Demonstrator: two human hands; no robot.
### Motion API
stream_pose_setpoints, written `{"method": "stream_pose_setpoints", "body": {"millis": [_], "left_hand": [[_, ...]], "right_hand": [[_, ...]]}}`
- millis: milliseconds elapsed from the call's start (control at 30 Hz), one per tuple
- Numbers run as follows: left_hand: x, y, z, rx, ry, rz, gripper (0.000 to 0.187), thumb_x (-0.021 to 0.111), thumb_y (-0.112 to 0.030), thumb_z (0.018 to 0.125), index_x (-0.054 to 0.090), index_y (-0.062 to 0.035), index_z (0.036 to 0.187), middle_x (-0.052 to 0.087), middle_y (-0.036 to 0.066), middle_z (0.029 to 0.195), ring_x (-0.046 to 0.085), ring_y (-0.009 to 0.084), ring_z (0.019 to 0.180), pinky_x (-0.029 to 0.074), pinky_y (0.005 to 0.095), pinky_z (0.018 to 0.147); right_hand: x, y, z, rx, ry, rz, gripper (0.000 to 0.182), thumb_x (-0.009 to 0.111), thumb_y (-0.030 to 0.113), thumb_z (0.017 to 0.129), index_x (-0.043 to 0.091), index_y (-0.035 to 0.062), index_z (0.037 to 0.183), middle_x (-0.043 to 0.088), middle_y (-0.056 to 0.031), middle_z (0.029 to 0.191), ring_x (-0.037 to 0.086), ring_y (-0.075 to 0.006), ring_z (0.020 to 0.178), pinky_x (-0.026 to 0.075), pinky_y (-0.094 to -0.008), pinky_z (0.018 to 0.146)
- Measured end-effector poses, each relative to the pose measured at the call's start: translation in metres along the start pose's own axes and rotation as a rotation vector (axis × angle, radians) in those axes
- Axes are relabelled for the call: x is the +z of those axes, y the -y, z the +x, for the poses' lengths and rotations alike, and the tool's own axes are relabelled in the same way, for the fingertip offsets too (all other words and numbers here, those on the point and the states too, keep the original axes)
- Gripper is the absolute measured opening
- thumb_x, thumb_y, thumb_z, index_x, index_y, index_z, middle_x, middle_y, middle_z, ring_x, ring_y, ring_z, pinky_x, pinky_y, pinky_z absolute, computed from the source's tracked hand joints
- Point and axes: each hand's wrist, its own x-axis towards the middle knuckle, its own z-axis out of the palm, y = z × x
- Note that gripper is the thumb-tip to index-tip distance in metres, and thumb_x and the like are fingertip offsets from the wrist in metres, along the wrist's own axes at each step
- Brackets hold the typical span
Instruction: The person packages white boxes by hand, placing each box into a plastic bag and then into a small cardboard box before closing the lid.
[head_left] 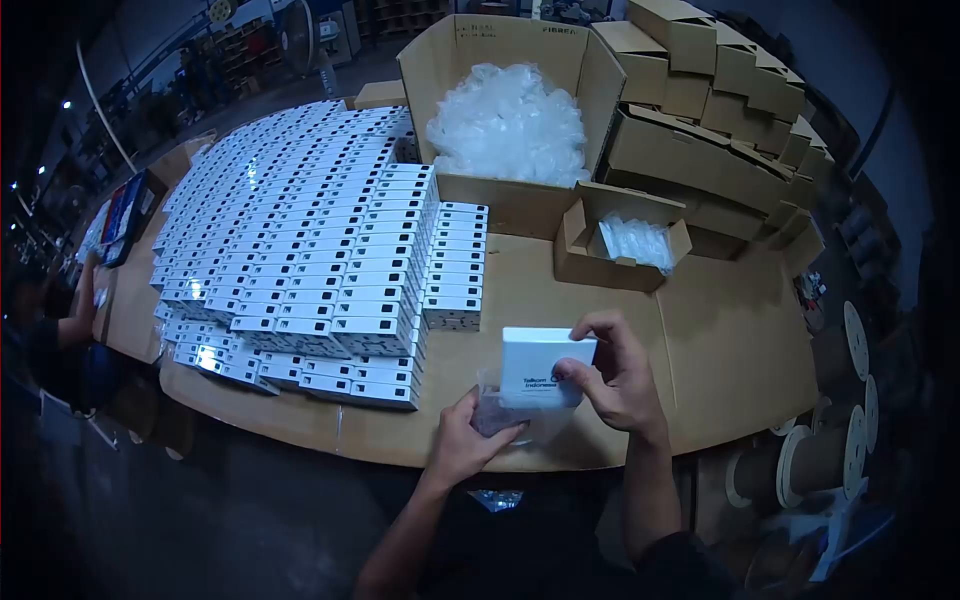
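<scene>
The left hand (466,442) curls at six o'clock, its thumb toward two. The right hand (625,388) pinches at four o'clock — thumb toward ten.

Head view (the sole one): worn camera, near, above and behind the left hand (468,440) and right hand (618,385), facing forward and down across the table (735,350).

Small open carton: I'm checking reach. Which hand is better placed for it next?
Probably the right hand, nearer the carton, though it grips a white box; the left hand holds clear plastic.
</scene>
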Motion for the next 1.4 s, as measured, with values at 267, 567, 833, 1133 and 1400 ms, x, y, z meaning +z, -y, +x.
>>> {"method": "stream_pose_setpoints", "body": {"millis": [267, 567, 833, 1133, 1400], "left_hand": [[0.003, 0.023, -0.004, -0.059, 0.008, -0.433, 0.041, 0.065, -0.021, 0.104, 0.056, 0.0039, 0.135, 0.068, 0.009, 0.119, 0.064, 0.0145, 0.110, 0.054, 0.0312, 0.096], [-0.008, 0.037, 0.003, 0.031, -0.180, -0.395, 0.043, 0.044, -0.029, 0.113, 0.056, 0.0049, 0.136, 0.067, 0.011, 0.121, 0.063, 0.0133, 0.108, 0.051, 0.0298, 0.096], [-0.016, 0.017, 0.009, 0.154, -0.170, 0.024, 0.050, 0.035, -0.031, 0.115, 0.057, 0.0069, 0.139, 0.065, 0.015, 0.134, 0.060, 0.0211, 0.123, 0.044, 0.0338, 0.108], [-0.010, 0.021, 0.015, 0.163, -0.213, -0.158, 0.054, 0.032, -0.034, 0.115, 0.051, 0.0058, 0.147, 0.057, 0.016, 0.148, 0.051, 0.0247, 0.138, 0.036, 0.0364, 0.117], [0.016, 0.020, 0.009, 0.145, -0.290, -0.154, 0.070, 0.043, -0.043, 0.110, 0.028, 0.0048, 0.158, 0.041, 0.024, 0.154, 0.044, 0.0333, 0.141, 0.035, 0.0428, 0.116]], "right_hand": [[0.009, -0.024, 0.010, 0.122, 0.019, -0.134, 0.019, 0.071, 0.012, 0.097, 0.063, -0.0022, 0.105, 0.069, -0.0105, 0.089, 0.069, -0.0150, 0.084, 0.056, -0.0321, 0.080], [0.032, -0.075, -0.041, 0.342, -0.147, 0.453, 0.031, 0.072, 0.008, 0.098, 0.058, -0.0022, 0.124, 0.067, -0.0063, 0.109, 0.063, -0.0082, 0.094, 0.054, -0.0227, 0.082], [0.039, -0.077, -0.046, 0.254, -0.280, 0.455, 0.013, 0.072, 0.003, 0.097, 0.068, -0.0027, 0.108, 0.071, -0.0075, 0.108, 0.064, -0.0087, 0.096, 0.054, -0.0236, 0.088], [0.042, -0.081, -0.044, 0.149, -0.146, 0.608, 0.039, 0.074, 0.001, 0.094, 0.057, -0.0008, 0.129, 0.067, -0.0187, 0.129, 0.065, -0.0209, 0.118, 0.051, -0.0335, 0.106], [0.052, -0.079, -0.048, 0.236, -0.230, 0.375, 0.048, 0.076, -0.002, 0.091, 0.056, -0.0024, 0.135, 0.066, -0.0096, 0.122, 0.063, -0.0147, 0.113, 0.052, -0.0287, 0.100]]}}
